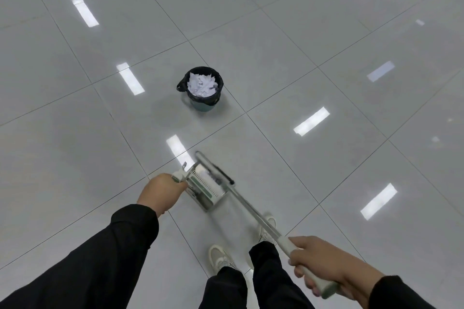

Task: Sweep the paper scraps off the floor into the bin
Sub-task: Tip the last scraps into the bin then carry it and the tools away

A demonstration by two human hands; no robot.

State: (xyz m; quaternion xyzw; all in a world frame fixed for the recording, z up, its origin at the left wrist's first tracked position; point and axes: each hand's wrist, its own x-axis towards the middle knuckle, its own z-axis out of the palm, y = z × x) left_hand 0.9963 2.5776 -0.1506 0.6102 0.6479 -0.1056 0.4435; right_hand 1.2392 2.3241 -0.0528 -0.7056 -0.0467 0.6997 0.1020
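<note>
Head view, hands (160,193) (324,262) gripping dustpan (207,187), broom (251,208) (no legible labels)

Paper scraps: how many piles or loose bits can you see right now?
1: a white heap of paper scraps fills the bin. No loose scraps show on the floor; some may be hidden inside the dustpan.

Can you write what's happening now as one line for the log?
left hand: grips dustpan handle | right hand: grips broom handle | bin: holds paper scraps
</note>
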